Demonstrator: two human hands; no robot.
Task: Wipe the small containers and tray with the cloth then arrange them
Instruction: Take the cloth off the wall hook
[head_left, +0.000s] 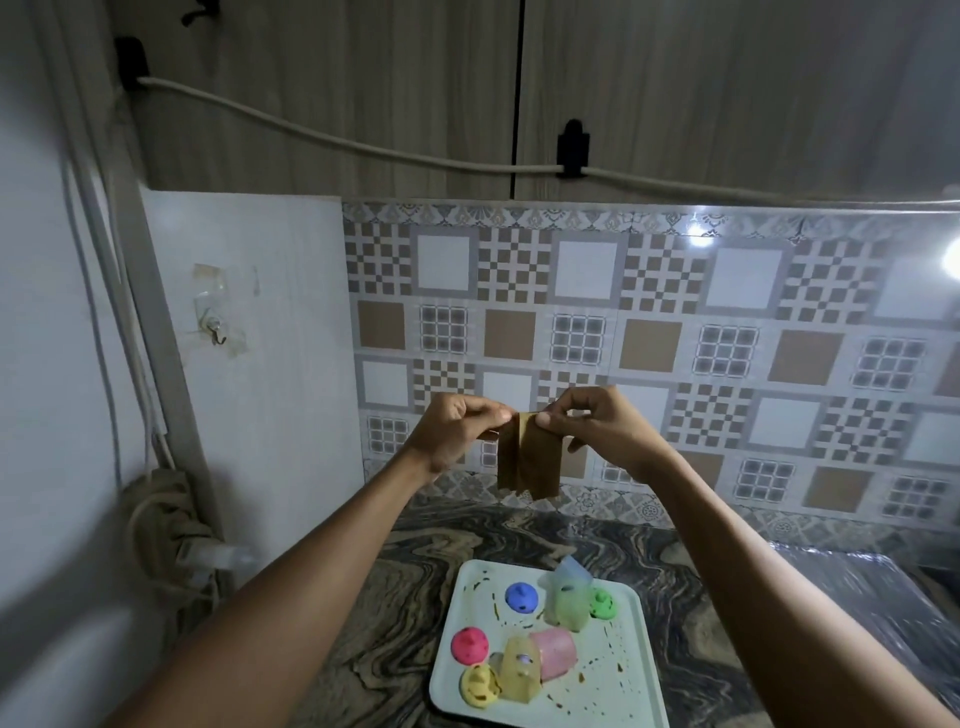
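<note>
- Currently left hand and right hand each pinch a top corner of brown cloth, hanging well above bench;
- tray with containers near front edge; bare bench left and behind

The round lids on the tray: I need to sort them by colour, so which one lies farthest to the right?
The green lid, at the tray's right side beside the greenish container. The blue, pink and yellow lids all sit further left.
</note>
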